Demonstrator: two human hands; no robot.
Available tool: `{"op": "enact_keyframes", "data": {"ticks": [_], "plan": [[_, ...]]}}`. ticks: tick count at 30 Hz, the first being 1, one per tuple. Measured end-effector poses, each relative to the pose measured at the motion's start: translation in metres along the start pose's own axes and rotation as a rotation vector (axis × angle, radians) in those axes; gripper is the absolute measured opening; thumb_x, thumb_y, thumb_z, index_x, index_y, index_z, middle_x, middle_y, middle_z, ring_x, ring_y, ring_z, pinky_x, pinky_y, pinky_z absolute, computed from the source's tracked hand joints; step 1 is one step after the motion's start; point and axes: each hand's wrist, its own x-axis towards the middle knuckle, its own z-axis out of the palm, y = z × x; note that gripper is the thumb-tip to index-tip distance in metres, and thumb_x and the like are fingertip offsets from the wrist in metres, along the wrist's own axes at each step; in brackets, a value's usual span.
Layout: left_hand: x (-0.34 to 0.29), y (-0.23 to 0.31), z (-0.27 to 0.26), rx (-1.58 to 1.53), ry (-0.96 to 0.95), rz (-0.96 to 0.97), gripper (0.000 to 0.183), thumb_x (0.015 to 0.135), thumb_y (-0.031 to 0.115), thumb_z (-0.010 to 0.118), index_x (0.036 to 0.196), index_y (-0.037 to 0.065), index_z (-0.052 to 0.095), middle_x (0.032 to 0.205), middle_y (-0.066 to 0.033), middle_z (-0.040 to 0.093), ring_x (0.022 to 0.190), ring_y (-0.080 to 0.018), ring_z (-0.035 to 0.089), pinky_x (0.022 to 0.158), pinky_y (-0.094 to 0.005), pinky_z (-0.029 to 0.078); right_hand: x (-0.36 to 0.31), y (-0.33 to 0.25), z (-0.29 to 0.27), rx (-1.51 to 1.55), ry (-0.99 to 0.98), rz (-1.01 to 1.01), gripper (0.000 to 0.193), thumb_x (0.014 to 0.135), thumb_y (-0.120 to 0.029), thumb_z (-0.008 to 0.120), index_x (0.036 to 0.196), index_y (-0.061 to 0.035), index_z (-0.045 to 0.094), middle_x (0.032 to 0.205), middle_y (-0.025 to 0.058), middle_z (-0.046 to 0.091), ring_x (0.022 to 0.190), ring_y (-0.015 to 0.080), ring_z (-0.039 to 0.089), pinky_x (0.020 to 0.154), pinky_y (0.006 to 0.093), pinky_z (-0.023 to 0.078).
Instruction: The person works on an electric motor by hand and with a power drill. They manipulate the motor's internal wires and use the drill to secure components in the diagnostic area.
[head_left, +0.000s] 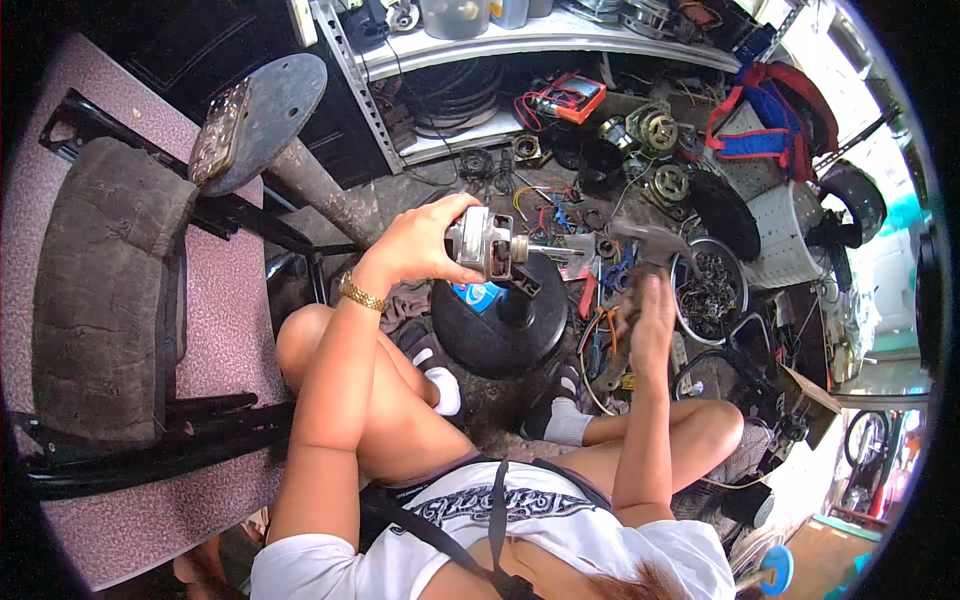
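Observation:
My left hand [425, 245] grips a metal fan motor [484, 243], with its thin shaft pointing right. The motor is held above a round black fan base [540, 345], which stands on the floor between my feet and bears a blue sticker. To the right, my right hand [652, 325] is raised and closed around the handle of a hammer [650, 236]. Motion smears the hammer's grey head, which is apart from the motor. Most of the handle is hidden by my fingers or blurred.
Pliers [595, 345] and other tools lie on the floor near my right foot. A round basin [742, 290] of small dark parts is at the right, beside a white basket [795, 240]. A multimeter [575, 97] lies below the shelf [520, 38]. A pink-topped bench [230, 400] borders the left.

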Motion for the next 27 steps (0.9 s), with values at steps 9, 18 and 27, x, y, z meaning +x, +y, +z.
{"op": "enact_keyframes", "data": {"ticks": [9,18,27], "plan": [[-0.004,-0.005,0.003,0.034,0.030,0.021,0.082,0.052,0.039,0.086,0.121,0.010,0.053,0.113,-0.0118,0.063,0.104,-0.0289,0.061,0.089,-0.0382,0.048,-0.020,-0.008,0.059,-0.200,-0.294,-0.043,0.030,0.099,-0.031,0.048,0.108,-0.0027,0.054,0.066,-0.0039,0.048,0.050,0.0036,0.043,0.043,0.0195,0.033],[-0.011,-0.006,0.005,0.022,0.039,0.021,0.081,0.051,0.038,0.086,0.120,0.011,0.053,0.110,-0.0124,0.064,0.103,-0.0307,0.062,0.088,-0.0385,0.048,-0.014,-0.053,0.052,0.366,0.225,-0.200,0.028,0.102,-0.030,0.036,0.089,-0.0094,0.049,0.070,0.0030,0.052,0.047,0.0109,0.043,0.039,0.0260,0.031],[-0.015,-0.002,0.006,0.006,0.039,0.002,0.079,0.054,0.040,0.085,0.120,0.010,0.054,0.116,-0.0125,0.062,0.106,-0.0290,0.060,0.091,-0.0369,0.047,-0.015,-0.002,0.031,0.111,-0.016,-0.104,0.024,0.100,-0.030,0.045,0.106,-0.0081,0.052,0.080,0.0013,0.055,0.055,0.0066,0.048,0.042,0.0212,0.038]]}}
